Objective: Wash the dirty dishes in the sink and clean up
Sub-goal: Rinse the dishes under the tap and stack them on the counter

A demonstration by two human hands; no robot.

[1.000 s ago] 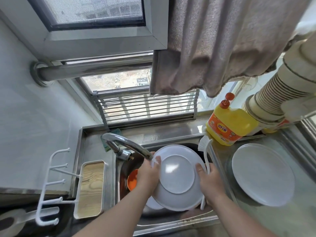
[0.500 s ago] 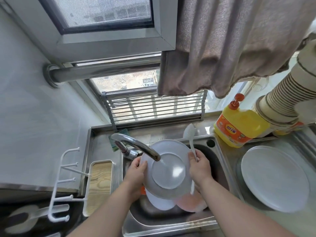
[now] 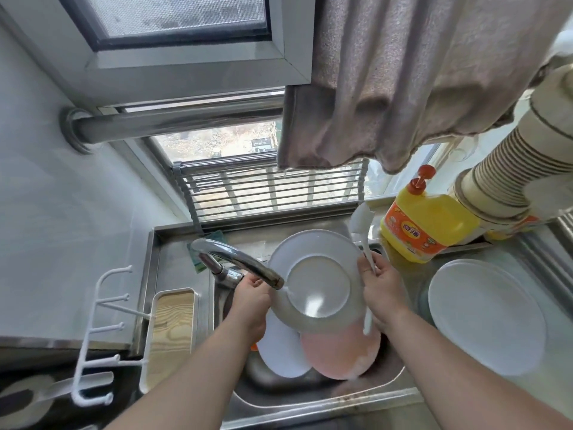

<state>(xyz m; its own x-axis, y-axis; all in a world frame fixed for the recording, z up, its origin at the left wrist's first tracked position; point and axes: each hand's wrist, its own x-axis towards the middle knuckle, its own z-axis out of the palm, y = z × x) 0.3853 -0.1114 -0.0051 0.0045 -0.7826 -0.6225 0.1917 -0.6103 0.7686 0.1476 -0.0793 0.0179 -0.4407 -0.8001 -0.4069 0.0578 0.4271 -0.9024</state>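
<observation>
Steel sink (image 3: 400, 375) at lower centre: white plate (image 3: 316, 279) now tilted under faucet (image 3: 245, 262), water on its underside. Gripped at edges by left hand (image 3: 251, 293) and right hand (image 3: 379, 288), the latter also clasping dish brush (image 3: 361, 223). Rinsing begun; more dishes below.

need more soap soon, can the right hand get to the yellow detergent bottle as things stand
Probably not straight away: the right hand grips the white plate and a brush. The yellow detergent bottle stands close by, with nothing between; the hand must be freed first.
</observation>
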